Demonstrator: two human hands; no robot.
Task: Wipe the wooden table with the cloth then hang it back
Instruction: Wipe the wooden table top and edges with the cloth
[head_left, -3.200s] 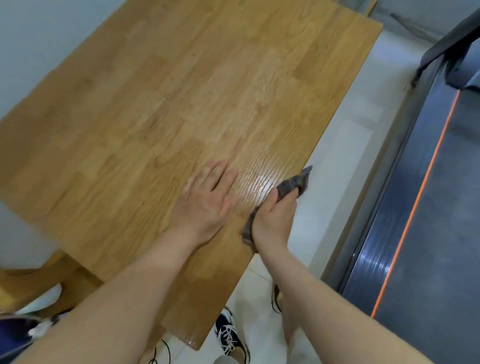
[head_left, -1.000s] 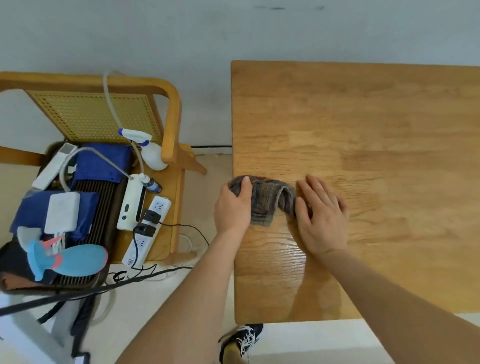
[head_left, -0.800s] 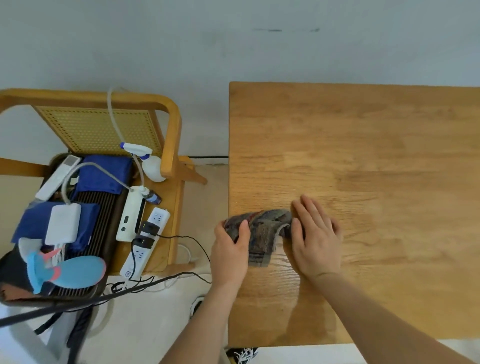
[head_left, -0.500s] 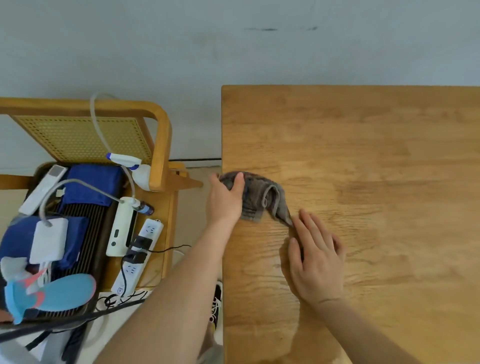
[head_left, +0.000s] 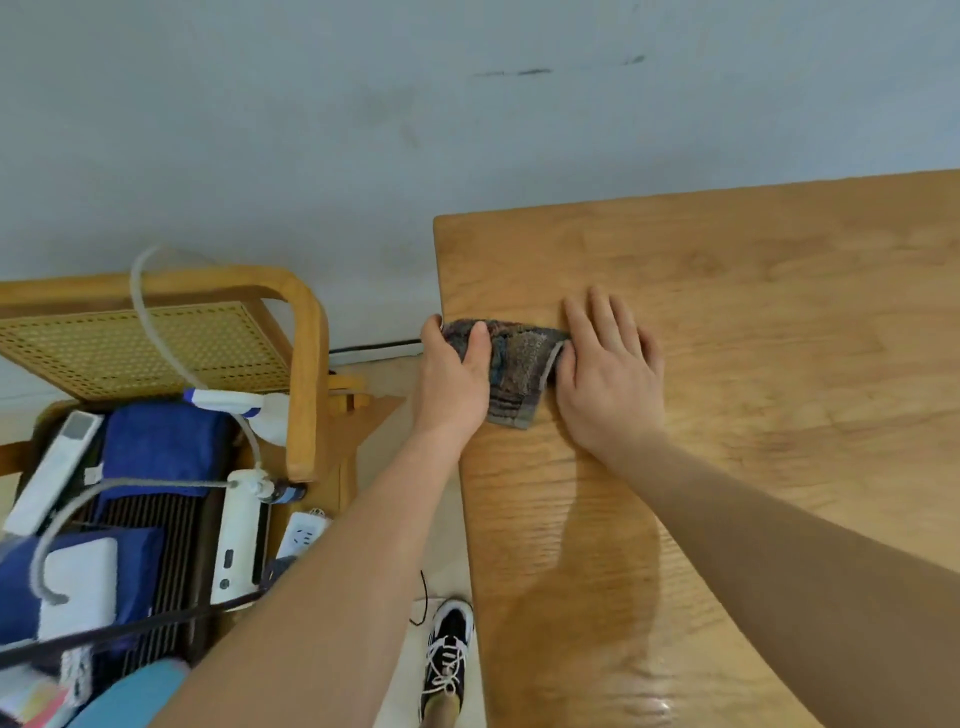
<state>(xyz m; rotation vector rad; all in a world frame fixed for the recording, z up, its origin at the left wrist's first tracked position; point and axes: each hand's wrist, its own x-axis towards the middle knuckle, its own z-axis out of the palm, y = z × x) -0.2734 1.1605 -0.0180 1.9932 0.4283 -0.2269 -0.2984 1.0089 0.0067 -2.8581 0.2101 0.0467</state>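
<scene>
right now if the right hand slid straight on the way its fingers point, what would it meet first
Only bare wooden table, it seems. The right hand lies flat with fingers toward the far edge and the wall beyond it; the cloth sits beside it, out of that line.

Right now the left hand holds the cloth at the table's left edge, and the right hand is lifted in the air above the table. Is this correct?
Not quite. The left hand does hold the cloth at the table's left edge, but the right hand is not in the air: the head view shows it flat on the wood, touching the cloth.
</scene>
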